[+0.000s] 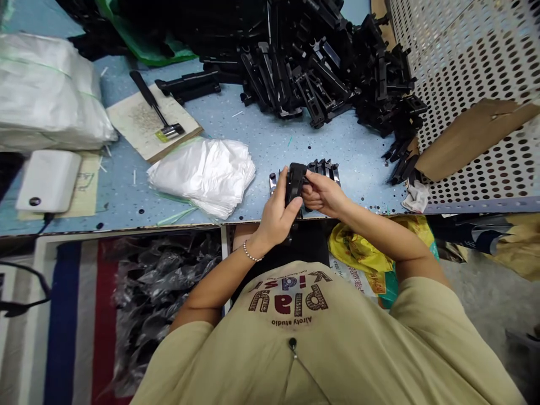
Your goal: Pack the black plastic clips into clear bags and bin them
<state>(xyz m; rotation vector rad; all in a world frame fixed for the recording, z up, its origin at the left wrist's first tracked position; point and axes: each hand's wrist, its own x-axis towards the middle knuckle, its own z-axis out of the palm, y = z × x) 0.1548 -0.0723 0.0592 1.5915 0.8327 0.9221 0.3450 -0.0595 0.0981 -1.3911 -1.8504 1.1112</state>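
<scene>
At the table's front edge, my left hand [277,214] is wrapped round a black plastic part [296,183], thumb and fingers on its sides. My right hand [323,194] is closed at the part's right side, its fingertips pressed against it; whether a smaller piece sits in those fingers is hidden. Just behind my right hand lies a small row of dark ribbed parts [327,167]. A shiny metallic piece [273,179] shows beside my left fingers. A large heap of black parts [278,79] lies at the back of the blue table [261,132].
White plastic bags [206,174] lie left of my hands. Behind them a hammer [156,107] rests on a board [126,121]. A white box [49,180] and a big white bundle [46,90] are far left. A perforated panel [468,62] borders the right side.
</scene>
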